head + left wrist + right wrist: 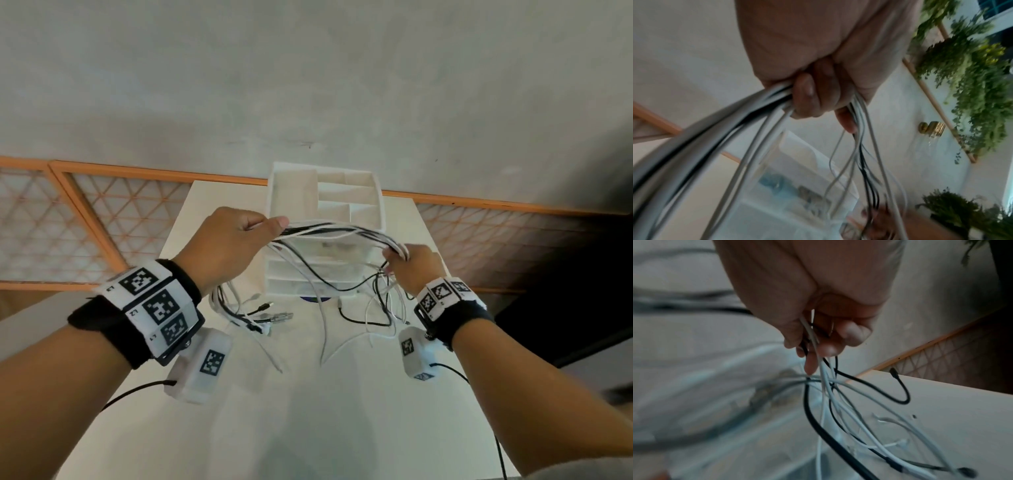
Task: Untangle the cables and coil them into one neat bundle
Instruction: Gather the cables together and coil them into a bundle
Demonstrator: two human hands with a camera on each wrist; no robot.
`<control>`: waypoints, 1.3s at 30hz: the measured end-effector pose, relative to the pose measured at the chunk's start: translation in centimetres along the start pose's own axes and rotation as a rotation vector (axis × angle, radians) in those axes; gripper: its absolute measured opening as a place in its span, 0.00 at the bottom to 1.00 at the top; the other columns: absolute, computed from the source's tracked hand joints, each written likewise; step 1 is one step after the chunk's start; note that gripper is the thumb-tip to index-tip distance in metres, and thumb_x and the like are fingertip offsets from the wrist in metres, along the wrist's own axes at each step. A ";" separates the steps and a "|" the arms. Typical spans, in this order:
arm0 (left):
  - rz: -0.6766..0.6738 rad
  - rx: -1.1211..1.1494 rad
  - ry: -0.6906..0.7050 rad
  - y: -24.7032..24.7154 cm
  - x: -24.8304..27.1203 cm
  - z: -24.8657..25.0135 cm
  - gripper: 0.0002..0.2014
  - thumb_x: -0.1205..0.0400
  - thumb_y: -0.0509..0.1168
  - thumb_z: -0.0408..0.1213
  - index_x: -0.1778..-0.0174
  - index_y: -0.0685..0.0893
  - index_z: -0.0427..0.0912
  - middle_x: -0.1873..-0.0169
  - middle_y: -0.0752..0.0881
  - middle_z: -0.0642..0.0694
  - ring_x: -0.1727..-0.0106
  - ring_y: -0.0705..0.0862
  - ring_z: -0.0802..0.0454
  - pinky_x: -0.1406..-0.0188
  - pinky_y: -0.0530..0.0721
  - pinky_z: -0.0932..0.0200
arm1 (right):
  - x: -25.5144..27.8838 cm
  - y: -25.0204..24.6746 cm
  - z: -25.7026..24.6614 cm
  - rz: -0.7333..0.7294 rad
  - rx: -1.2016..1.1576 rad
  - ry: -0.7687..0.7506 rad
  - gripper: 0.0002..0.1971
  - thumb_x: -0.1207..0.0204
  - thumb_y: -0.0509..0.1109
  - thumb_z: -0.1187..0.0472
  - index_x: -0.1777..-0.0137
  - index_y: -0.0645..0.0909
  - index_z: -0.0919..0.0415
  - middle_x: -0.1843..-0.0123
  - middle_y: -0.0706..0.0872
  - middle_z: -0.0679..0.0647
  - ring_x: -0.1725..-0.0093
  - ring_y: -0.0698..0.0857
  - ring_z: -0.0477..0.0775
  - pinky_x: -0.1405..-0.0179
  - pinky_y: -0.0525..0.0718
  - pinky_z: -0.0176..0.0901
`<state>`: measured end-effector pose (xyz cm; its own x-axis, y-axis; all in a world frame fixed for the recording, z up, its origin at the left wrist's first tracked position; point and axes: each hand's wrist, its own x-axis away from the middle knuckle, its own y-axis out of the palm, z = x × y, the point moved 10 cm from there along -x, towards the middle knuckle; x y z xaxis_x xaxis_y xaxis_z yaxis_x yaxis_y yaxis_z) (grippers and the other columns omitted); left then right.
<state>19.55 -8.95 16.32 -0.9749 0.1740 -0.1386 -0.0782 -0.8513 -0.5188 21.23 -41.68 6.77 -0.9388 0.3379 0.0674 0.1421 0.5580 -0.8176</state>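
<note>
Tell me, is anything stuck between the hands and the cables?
No. The left hand and the right hand both already grip the cables, which stretch between them above the table. The white drawer organizer stands behind the cables, not between them and either hand.

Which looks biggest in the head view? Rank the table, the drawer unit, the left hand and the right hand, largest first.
1. table
2. drawer unit
3. left hand
4. right hand

The left hand is nearer the camera, so its larger look over the right hand is unsure.
</note>
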 end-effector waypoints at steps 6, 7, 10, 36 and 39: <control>0.171 0.158 -0.072 -1.1 -0.2 -1.8 0.29 0.18 0.68 0.52 0.77 0.65 0.39 0.81 0.58 0.51 0.78 0.58 0.51 0.68 0.61 0.54 | 1.8 -1.9 1.3 0.145 0.144 -0.082 0.04 0.21 0.69 0.49 0.55 0.83 0.45 0.61 0.87 0.46 0.59 0.84 0.55 0.58 0.83 0.45; 0.192 0.207 -0.048 -1.3 -0.3 -1.1 0.29 0.18 0.68 0.51 0.77 0.64 0.40 0.80 0.58 0.48 0.78 0.57 0.51 0.69 0.59 0.55 | 2.3 -0.9 2.7 0.112 0.256 -0.023 0.08 0.22 0.69 0.49 0.61 0.78 0.48 0.64 0.83 0.48 0.61 0.82 0.58 0.61 0.81 0.45; 0.189 0.277 0.042 -0.9 -0.6 1.9 0.30 0.17 0.69 0.49 0.79 0.60 0.47 0.77 0.56 0.45 0.79 0.55 0.53 0.71 0.56 0.56 | 3.4 1.9 6.7 0.048 0.256 0.138 0.17 0.27 0.70 0.52 0.70 0.71 0.60 0.70 0.78 0.56 0.66 0.78 0.63 0.67 0.76 0.46; 0.273 0.149 -0.066 -2.3 -0.5 -1.3 0.29 0.17 0.67 0.52 0.78 0.62 0.45 0.77 0.59 0.45 0.75 0.59 0.49 0.67 0.61 0.54 | 2.2 -3.2 2.1 0.244 -0.011 -0.107 0.10 0.19 0.72 0.56 0.40 0.87 0.50 0.44 0.88 0.49 0.51 0.86 0.54 0.54 0.84 0.38; 0.319 0.289 0.011 -3.8 -0.9 0.6 0.30 0.18 0.69 0.49 0.75 0.64 0.34 0.77 0.59 0.43 0.78 0.57 0.49 0.72 0.59 0.57 | 2.4 1.1 8.0 0.067 0.353 0.061 0.10 0.19 0.68 0.54 0.40 0.84 0.47 0.36 0.78 0.59 0.47 0.86 0.67 0.46 0.84 0.52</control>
<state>20.56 -6.20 18.90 -0.9576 -0.1170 -0.2633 0.1706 -0.9666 -0.1910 16.56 -46.37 1.47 -0.9089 0.4157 0.0327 0.0753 0.2408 -0.9676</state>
